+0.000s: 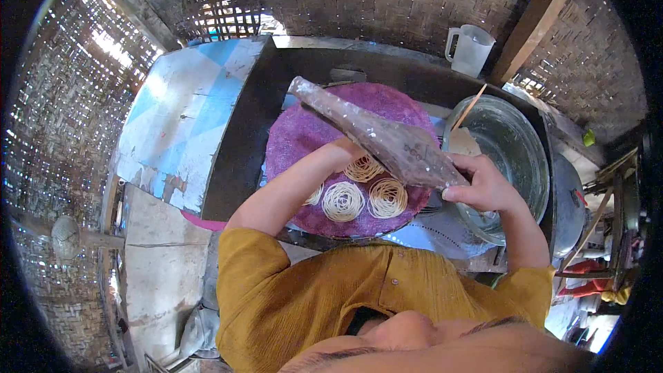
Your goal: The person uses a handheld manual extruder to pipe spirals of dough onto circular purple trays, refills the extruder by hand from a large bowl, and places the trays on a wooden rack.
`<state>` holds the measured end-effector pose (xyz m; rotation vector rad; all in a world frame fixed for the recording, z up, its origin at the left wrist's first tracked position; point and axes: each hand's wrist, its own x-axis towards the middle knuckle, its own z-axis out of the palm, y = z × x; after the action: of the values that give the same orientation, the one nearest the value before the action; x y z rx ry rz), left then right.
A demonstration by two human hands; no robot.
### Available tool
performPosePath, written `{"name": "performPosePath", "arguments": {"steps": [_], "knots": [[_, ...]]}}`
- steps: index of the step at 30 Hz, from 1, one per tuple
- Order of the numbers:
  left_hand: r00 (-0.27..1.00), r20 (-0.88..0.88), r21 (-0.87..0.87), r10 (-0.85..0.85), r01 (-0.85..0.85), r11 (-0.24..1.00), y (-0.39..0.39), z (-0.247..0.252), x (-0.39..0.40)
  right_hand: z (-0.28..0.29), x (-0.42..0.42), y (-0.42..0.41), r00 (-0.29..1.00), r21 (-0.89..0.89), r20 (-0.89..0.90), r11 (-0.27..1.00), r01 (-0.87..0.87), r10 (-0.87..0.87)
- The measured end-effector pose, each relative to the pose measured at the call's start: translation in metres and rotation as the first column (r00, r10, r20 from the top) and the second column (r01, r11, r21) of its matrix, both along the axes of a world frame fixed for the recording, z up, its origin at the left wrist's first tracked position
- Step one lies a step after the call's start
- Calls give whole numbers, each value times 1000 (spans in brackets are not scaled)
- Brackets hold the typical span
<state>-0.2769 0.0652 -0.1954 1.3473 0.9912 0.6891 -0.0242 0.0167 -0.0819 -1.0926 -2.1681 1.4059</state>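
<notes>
A long wooden hand press (383, 140), smeared with white, slants above a round purple cloth (305, 119). My right hand (481, 184) grips its lower right end, thumb on the near side. My left hand (351, 151) reaches in under the press from the left; its fingers are hidden behind the wood, so their hold cannot be made out. Below the press, coiled nests of pale noodle strands rest on the cloth: one nest (343, 201) in front, another (387, 198) to its right, a third (364, 168) behind and partly covered. A further nest shows partly beside my left forearm.
Right of the cloth stands a large round basin (523, 140) with a wooden stick (470, 106) leaning in it. A translucent plastic jug (471, 51) is on the ledge behind. A blue-and-white covered board (181, 124) lies left. A rounded metal pot (567, 202) sits far right.
</notes>
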Motion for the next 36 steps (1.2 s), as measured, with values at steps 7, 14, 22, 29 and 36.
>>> {"name": "performPosePath", "arguments": {"steps": [7, 14, 22, 29, 36], "knots": [[835, -521, 279, 174, -25, 960, 4, -7, -6, -3, 2, 4, 987, -50, -50, 988, 148, -151], [612, -766, 522, 196, 414, 746, -21, 24, -27, -7, 5, 7, 961, -177, -95, 954, 241, -261], [317, 939, -91, 135, -150, 984, 19, 85, -82, -8, -39, 8, 941, -443, -315, 896, -33, -121], [138, 990, 18, 32, -347, 938, 26, 86, -119, -27, -72, 48, 990, -488, -121, 863, -127, 77], [40, 967, -200, 252, -492, 847, 23, 51, -149, -29, -113, 55, 994, -334, 74, 941, -50, 79]]}}
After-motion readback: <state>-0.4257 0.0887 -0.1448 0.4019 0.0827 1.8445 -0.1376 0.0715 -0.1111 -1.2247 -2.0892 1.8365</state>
